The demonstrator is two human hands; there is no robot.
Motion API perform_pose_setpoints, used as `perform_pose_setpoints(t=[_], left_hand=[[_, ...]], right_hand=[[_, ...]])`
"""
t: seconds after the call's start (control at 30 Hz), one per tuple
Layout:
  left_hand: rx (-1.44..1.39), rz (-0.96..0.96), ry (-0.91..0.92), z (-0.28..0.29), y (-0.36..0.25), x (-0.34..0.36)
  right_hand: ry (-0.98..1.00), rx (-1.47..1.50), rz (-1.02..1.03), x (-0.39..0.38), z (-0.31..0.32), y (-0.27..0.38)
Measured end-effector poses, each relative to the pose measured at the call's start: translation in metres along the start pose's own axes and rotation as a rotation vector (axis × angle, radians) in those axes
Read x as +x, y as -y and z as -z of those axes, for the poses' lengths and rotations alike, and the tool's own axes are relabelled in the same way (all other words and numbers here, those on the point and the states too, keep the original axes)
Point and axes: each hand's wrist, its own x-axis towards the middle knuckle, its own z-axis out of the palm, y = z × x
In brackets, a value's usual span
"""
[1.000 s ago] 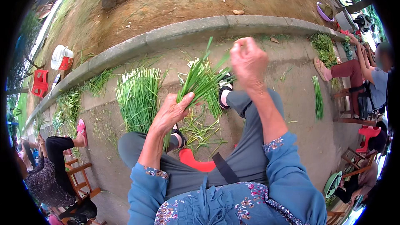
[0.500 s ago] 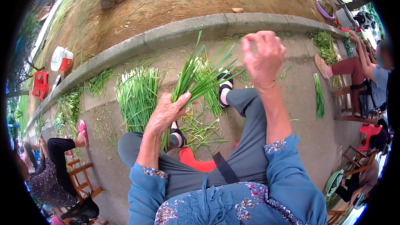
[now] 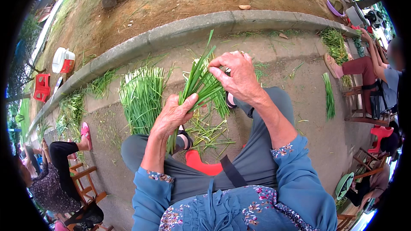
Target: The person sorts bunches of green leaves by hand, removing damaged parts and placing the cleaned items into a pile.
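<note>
My left hand (image 3: 172, 114) is closed round a bunch of garlic chives (image 3: 193, 86), its thumb lying across the stalks. The long green leaves fan up and to the right, and the other ends hang below the fist over my left knee. Beside the leaves is my right hand (image 3: 240, 76), thumb and forefinger pinched together on the chive leaves at the bunch's right side. A large pile of chives (image 3: 140, 98) with pale upper ends lies on the ground to the left. Behind the held bunch lie more chives (image 3: 221, 106), partly hidden by my right hand.
Loose trimmings (image 3: 207, 132) cover the ground between my feet, before a red stool (image 3: 200, 164). A small chive bundle (image 3: 329, 96) lies to the right. A concrete curb (image 3: 188, 28) crosses ahead. A white bucket (image 3: 63, 61) stands far left. People sit on chairs at both sides.
My right hand has come down and left from above my right knee to the held leaves and pinches there. My right knee has shifted outward. The left hand keeps its hold.
</note>
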Motion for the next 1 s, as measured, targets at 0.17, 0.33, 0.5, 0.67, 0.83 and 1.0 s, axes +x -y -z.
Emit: perform_pose_setpoints(t=[0.17, 0.33, 0.5, 0.67, 0.83, 1.0], left_hand=[[-0.077, 0.025, -0.053, -0.004, -0.001, -0.001], [-0.054, 0.017, 0.001, 0.002, 0.003, 0.002], [-0.039, -0.015, 0.012, 0.001, 0.003, 0.001], [-0.063, -0.011, 0.01, 0.0, 0.002, 0.001], [-0.07, 0.003, -0.005, -0.002, 0.0, 0.001], [-0.066, -0.013, 0.007, -0.004, 0.0, 0.003]], right_hand=[[-0.036, -0.069, 0.059, 0.001, -0.001, -0.002], [-0.096, -0.083, 0.117, 0.0, 0.001, -0.001], [-0.099, -0.192, 0.235, 0.001, 0.004, -0.004], [-0.103, -0.315, 0.307, 0.001, 0.006, -0.003], [-0.148, -0.312, 0.195, -0.003, -0.006, 0.006], [-0.368, -0.213, -0.098, 0.003, -0.01, -0.013]])
